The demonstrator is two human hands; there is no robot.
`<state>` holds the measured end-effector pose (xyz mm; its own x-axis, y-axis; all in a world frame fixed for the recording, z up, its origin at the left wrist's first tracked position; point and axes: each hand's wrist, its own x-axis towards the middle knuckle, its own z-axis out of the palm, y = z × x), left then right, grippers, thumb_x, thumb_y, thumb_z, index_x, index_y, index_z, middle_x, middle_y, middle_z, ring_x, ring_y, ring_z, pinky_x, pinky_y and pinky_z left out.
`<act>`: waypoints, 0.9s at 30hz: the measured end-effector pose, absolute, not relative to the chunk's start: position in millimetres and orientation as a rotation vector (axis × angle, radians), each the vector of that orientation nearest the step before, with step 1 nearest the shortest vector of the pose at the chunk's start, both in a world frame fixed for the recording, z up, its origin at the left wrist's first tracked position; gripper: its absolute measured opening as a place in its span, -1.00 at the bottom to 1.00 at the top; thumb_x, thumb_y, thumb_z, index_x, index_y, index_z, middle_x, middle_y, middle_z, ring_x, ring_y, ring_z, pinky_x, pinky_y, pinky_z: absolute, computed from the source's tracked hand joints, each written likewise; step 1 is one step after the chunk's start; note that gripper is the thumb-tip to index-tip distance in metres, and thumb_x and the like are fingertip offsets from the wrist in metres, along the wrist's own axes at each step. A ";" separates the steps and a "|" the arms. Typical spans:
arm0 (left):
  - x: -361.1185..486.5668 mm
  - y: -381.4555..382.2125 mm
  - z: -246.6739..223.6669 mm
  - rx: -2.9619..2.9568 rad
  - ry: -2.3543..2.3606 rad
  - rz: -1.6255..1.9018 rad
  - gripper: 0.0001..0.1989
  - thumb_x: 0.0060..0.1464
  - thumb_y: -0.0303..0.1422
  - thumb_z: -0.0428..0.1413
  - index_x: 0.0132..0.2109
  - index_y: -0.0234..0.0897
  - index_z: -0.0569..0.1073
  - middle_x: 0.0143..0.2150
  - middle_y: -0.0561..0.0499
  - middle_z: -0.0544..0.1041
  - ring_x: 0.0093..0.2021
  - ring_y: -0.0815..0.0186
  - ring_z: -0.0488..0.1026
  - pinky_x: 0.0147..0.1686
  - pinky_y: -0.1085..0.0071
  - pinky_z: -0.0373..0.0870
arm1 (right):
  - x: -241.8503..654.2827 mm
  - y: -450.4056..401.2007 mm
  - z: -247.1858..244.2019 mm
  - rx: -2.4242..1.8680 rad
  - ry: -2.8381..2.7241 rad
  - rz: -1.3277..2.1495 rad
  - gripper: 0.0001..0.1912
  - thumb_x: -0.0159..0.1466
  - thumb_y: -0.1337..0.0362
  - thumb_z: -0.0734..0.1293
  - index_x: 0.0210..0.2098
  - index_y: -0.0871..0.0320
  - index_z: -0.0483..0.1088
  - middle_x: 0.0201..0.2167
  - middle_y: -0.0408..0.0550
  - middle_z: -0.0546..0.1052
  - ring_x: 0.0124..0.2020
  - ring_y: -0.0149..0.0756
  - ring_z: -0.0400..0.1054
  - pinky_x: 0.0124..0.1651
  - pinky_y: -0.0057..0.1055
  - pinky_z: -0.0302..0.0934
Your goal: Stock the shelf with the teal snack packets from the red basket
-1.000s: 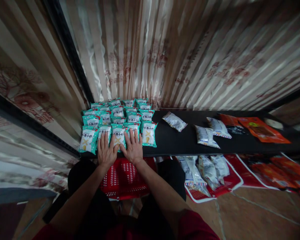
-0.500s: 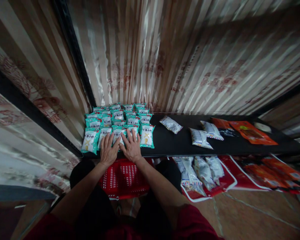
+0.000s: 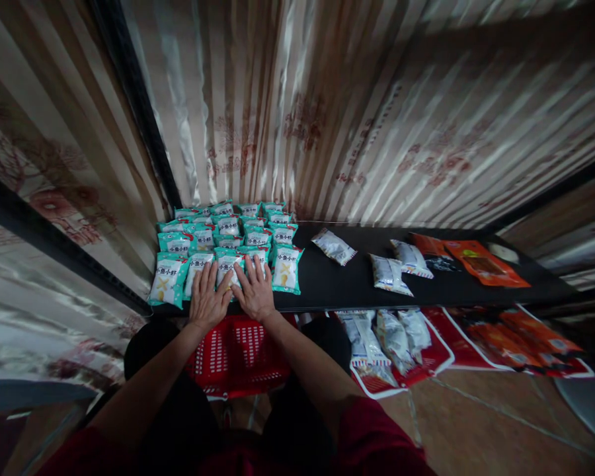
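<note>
Teal-and-white snack bags stand in several rows on the left part of a black shelf [image 3: 337, 287]. My left hand [image 3: 209, 297] lies with fingers stretched over the front row, touching a snack bag [image 3: 194, 266] and the one beside it [image 3: 227, 262]. Just to its right, my right hand [image 3: 255, 293] rests fingers apart on the front-row bags, partly covering another snack bag [image 3: 258, 252]. Both thumbs come close together over the middle bag. At the ends of the front row are a left bag [image 3: 166, 283] and a right bag [image 3: 287, 270], both untouched.
Silver-white bags [image 3: 334, 246] lie loosely mid-shelf, with orange packets [image 3: 486, 261] farther right. Below the shelf edge stand a red basket [image 3: 238, 380] between my knees, a red basket of silver bags [image 3: 426, 370] and one of orange packets [image 3: 582, 367]. Curtains [image 3: 258, 99] hang behind.
The view has shifted slightly, so the shelf and its goods appear farther left. Both hands stay on the front-row bags, with little visible change in their pose.
</note>
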<state>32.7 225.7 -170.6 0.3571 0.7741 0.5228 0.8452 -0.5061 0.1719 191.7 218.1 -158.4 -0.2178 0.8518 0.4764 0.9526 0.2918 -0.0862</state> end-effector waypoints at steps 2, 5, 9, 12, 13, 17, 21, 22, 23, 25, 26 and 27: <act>31.4 226.3 -172.4 -2.468 -1.473 -0.858 -0.50 0.16 -0.30 -0.03 0.25 -0.15 0.19 0.39 -0.14 -0.19 0.37 0.03 -0.20 0.26 -0.04 -0.15 | 192.1 218.2 -158.9 -1.604 -2.122 -0.311 -0.41 0.32 0.04 0.13 0.29 0.00 -0.02 0.35 0.02 -0.07 0.36 -0.02 -0.33 0.27 0.03 -0.29; 29.4 226.3 -174.0 -2.457 -1.458 -0.888 -0.49 0.15 -0.32 -0.01 0.25 -0.12 0.19 0.40 -0.11 -0.18 0.36 0.03 -0.18 0.26 -0.03 -0.13 | 192.1 218.1 -159.5 -1.584 -2.102 -0.313 -0.43 0.31 0.04 0.13 0.28 -0.01 0.02 0.34 0.02 -0.02 0.36 -0.02 -0.32 0.27 0.05 -0.30; 27.6 225.3 -174.2 -2.434 -1.428 -0.914 -0.49 0.15 -0.34 -0.01 0.25 -0.13 0.19 0.39 -0.11 -0.12 0.36 0.05 -0.15 0.26 -0.03 -0.13 | 189.8 215.1 -157.2 -1.556 -2.084 -0.322 -0.43 0.31 0.04 0.15 0.27 0.00 0.04 0.34 0.04 -0.04 0.36 0.00 -0.30 0.26 0.07 -0.28; 26.6 225.1 -175.4 -2.429 -1.391 -0.907 -0.51 0.16 -0.37 -0.03 0.24 -0.15 0.21 0.37 -0.13 -0.06 0.36 0.06 -0.16 0.27 -0.03 -0.13 | 187.9 211.5 -153.2 -1.538 -2.084 -0.326 -0.43 0.31 0.07 0.15 0.28 0.01 0.03 0.35 0.06 -0.07 0.36 -0.02 -0.30 0.27 0.04 -0.26; 26.4 225.4 -176.1 -2.430 -1.377 -0.905 -0.51 0.16 -0.37 -0.03 0.24 -0.16 0.22 0.37 -0.13 -0.03 0.36 0.07 -0.16 0.27 -0.03 -0.13 | 187.7 210.8 -152.0 -1.536 -2.086 -0.326 -0.44 0.32 0.08 0.15 0.28 0.00 0.02 0.35 0.06 -0.07 0.36 -0.03 -0.30 0.27 0.03 -0.25; 26.8 227.4 -178.3 -2.420 -1.340 -0.928 -0.54 0.16 -0.34 -0.02 0.22 -0.19 0.25 0.34 -0.15 0.06 0.36 0.08 -0.14 0.27 -0.02 -0.13 | 189.6 212.7 -150.5 -1.538 -2.100 -0.303 -0.45 0.32 0.10 0.16 0.27 -0.01 0.04 0.35 0.05 -0.08 0.36 -0.05 -0.28 0.27 -0.01 -0.21; 27.1 228.3 -178.0 -2.408 -1.304 -0.954 -0.55 0.15 -0.32 0.00 0.20 -0.18 0.27 0.34 -0.14 0.07 0.36 0.07 -0.11 0.26 -0.02 -0.09 | 191.6 216.8 -155.0 -1.537 -2.106 -0.292 -0.46 0.32 0.10 0.15 0.27 0.01 0.05 0.35 0.06 -0.08 0.35 -0.05 -0.26 0.27 0.00 -0.22; 26.5 228.2 -178.3 -2.410 -1.296 -0.961 -0.55 0.15 -0.32 0.01 0.20 -0.17 0.28 0.35 -0.14 0.06 0.35 0.07 -0.11 0.25 -0.02 -0.07 | 191.7 217.2 -156.4 -1.539 -2.103 -0.294 -0.46 0.32 0.10 0.15 0.27 0.01 0.05 0.35 0.06 -0.09 0.35 -0.05 -0.26 0.27 0.00 -0.23; 25.7 228.1 -179.0 -2.414 -1.288 -0.968 -0.55 0.14 -0.32 0.01 0.19 -0.17 0.28 0.35 -0.14 0.04 0.35 0.06 -0.11 0.25 -0.03 -0.06 | 191.7 217.5 -157.7 -1.541 -2.098 -0.297 -0.46 0.32 0.10 0.15 0.27 0.01 0.04 0.35 0.07 -0.09 0.35 -0.05 -0.26 0.27 0.00 -0.23; 24.1 227.8 -180.6 -2.431 -1.269 -0.986 -0.55 0.12 -0.34 0.03 0.18 -0.16 0.29 0.36 -0.15 0.02 0.35 0.04 -0.10 0.24 -0.05 -0.05 | 191.7 217.3 -159.9 -1.542 -2.093 -0.304 -0.45 0.32 0.09 0.15 0.27 0.00 0.03 0.35 0.06 -0.08 0.36 -0.05 -0.27 0.27 0.00 -0.24; 24.1 227.3 -180.5 -2.437 -1.257 -1.003 -0.55 0.12 -0.35 0.03 0.17 -0.16 0.30 0.36 -0.15 0.02 0.35 0.03 -0.09 0.24 -0.06 -0.05 | 191.8 217.0 -160.5 -1.541 -2.091 -0.309 -0.45 0.32 0.09 0.16 0.27 -0.01 0.03 0.35 0.06 -0.08 0.36 -0.05 -0.26 0.27 0.00 -0.24; 24.9 226.2 -178.8 -2.433 -1.249 -1.031 -0.56 0.11 -0.36 0.03 0.16 -0.16 0.31 0.35 -0.16 0.03 0.34 0.02 -0.07 0.23 -0.08 -0.05 | 192.0 216.7 -160.9 -1.541 -2.088 -0.314 -0.44 0.32 0.09 0.16 0.28 -0.01 0.03 0.35 0.06 -0.07 0.36 -0.05 -0.26 0.28 0.00 -0.24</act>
<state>24.9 226.2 -178.8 0.3934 0.6265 0.6728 0.7795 -0.6153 0.1172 192.0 216.7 -160.9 -0.2164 0.8172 0.5342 0.9381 0.3257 -0.1182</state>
